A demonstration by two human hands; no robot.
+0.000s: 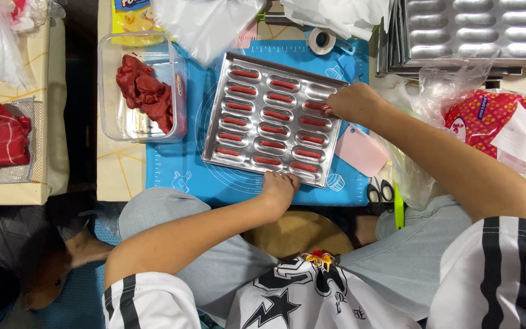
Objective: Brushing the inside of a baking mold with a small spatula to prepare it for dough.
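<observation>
Steadying one metal tray (273, 119) of roughly fifteen red strips, left hand (279, 186) grips its edge; right hand (349, 102) pinches one strip (315, 106).

Bare blue mat (175, 164) left of the metal mould tray (214, 131); clear tub (108, 91) and tape roll (321, 40) crowd beyond.

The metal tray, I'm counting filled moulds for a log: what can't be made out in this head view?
- Metal tray: the right hand covers part of the far-right moulds.
- Tray's near edge: partly under the left hand.
- Right fingertips' grip: hidden beneath the hand.
- Clear tub of red dough: glare blurs its bottom.
</observation>
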